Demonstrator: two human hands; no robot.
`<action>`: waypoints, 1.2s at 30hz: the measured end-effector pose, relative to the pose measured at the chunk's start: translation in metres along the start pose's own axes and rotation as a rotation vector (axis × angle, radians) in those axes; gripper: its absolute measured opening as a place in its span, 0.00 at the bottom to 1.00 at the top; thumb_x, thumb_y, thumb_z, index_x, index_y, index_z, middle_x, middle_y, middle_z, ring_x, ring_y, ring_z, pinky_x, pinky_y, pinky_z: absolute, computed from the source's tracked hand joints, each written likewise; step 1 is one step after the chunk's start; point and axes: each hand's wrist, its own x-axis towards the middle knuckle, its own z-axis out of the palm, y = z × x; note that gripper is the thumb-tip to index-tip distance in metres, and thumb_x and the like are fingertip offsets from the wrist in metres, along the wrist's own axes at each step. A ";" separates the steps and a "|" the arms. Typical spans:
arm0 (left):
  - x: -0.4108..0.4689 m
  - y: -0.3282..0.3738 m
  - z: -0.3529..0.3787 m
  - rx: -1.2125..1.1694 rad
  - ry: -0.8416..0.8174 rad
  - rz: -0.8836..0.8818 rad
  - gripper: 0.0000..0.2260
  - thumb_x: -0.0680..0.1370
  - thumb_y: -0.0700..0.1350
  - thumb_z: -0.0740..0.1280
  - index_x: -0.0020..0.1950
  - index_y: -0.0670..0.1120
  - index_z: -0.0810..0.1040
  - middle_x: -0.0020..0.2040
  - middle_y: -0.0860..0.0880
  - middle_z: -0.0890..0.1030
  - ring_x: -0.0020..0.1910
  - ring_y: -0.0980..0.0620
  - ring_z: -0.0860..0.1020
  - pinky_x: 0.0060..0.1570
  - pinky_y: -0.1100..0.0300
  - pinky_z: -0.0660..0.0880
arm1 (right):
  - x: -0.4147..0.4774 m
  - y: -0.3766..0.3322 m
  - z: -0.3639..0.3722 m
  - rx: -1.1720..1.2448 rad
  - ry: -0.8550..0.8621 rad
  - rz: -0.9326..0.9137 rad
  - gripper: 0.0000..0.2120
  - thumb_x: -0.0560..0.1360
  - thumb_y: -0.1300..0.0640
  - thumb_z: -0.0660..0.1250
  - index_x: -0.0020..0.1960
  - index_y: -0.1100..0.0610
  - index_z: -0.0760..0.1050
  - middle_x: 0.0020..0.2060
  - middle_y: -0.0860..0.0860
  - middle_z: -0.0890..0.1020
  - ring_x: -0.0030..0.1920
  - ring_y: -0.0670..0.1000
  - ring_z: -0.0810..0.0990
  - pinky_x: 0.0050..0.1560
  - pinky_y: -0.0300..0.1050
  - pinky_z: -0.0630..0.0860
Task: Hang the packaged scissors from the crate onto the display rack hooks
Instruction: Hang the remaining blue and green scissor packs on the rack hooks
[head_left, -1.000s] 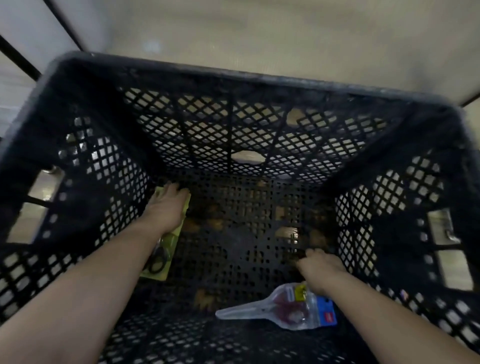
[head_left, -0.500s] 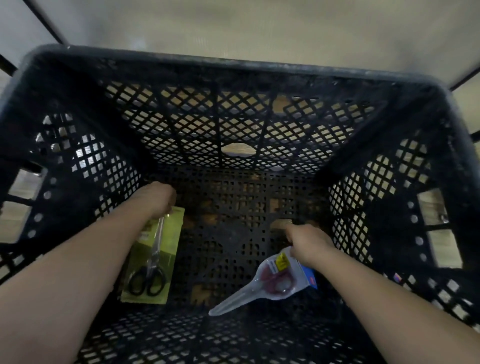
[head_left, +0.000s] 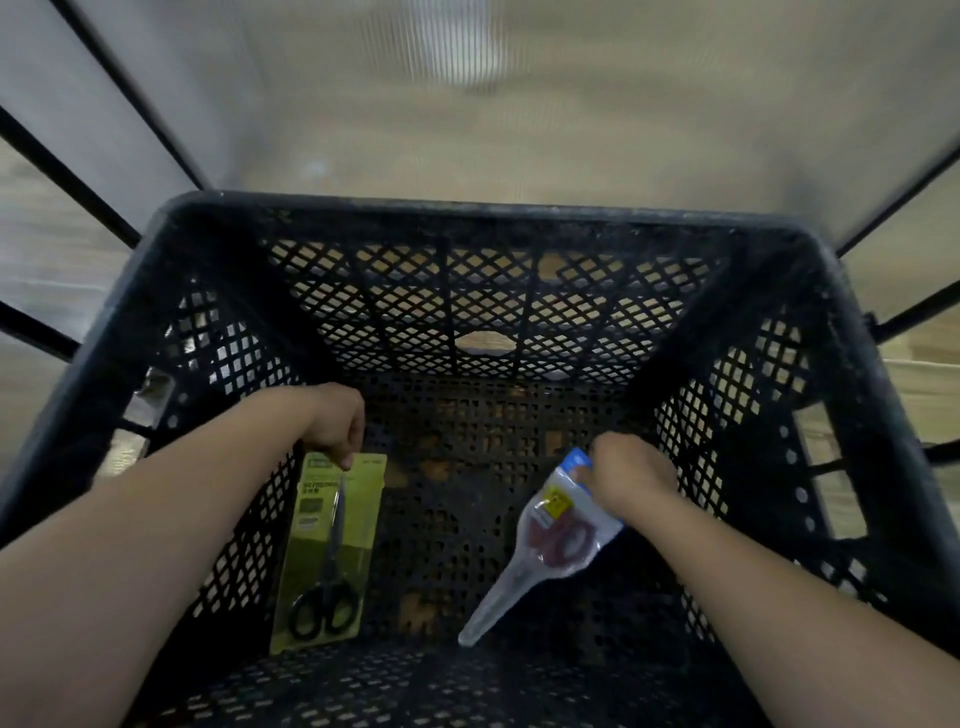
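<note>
Head view: inside the black lattice plastic crate (head_left: 467, 208), the left hand (head_left: 335, 421) is pinching a yellow-green carded scissors pack (head_left: 330, 551), and the right hand (head_left: 631, 475) is gripping a clear plastic scissors pack (head_left: 550, 540). Pickup is seemingly happening; next comes carrying both packs to hooks, unseen here.

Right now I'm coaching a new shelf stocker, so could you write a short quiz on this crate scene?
1. True or false: the left hand pinches the green pack by its top edge.
2. Which colour are the handles inside the clear pack that the right hand grips? A black, B dark red, C white.
3. How many packs are in view inside the crate?
Key: 1 true; 2 B; 3 two.
</note>
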 end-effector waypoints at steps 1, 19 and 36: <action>-0.003 0.002 0.000 0.022 -0.003 -0.007 0.09 0.71 0.44 0.74 0.49 0.44 0.83 0.41 0.53 0.78 0.47 0.53 0.76 0.50 0.59 0.75 | -0.003 -0.006 -0.006 0.005 0.054 -0.045 0.17 0.78 0.46 0.62 0.58 0.58 0.75 0.57 0.56 0.79 0.57 0.57 0.78 0.45 0.44 0.70; -0.307 0.059 -0.161 0.142 0.283 0.068 0.10 0.80 0.41 0.60 0.58 0.41 0.78 0.57 0.43 0.79 0.56 0.44 0.77 0.50 0.58 0.71 | -0.225 -0.056 -0.233 -0.014 0.256 -0.536 0.14 0.75 0.68 0.59 0.60 0.60 0.69 0.56 0.57 0.72 0.52 0.62 0.77 0.43 0.50 0.68; -0.666 0.097 -0.368 0.170 0.475 0.013 0.11 0.80 0.40 0.58 0.56 0.39 0.78 0.53 0.41 0.79 0.48 0.43 0.77 0.47 0.55 0.72 | -0.464 -0.068 -0.567 -0.107 0.406 -0.550 0.13 0.72 0.55 0.70 0.52 0.58 0.73 0.50 0.53 0.76 0.48 0.57 0.78 0.42 0.48 0.73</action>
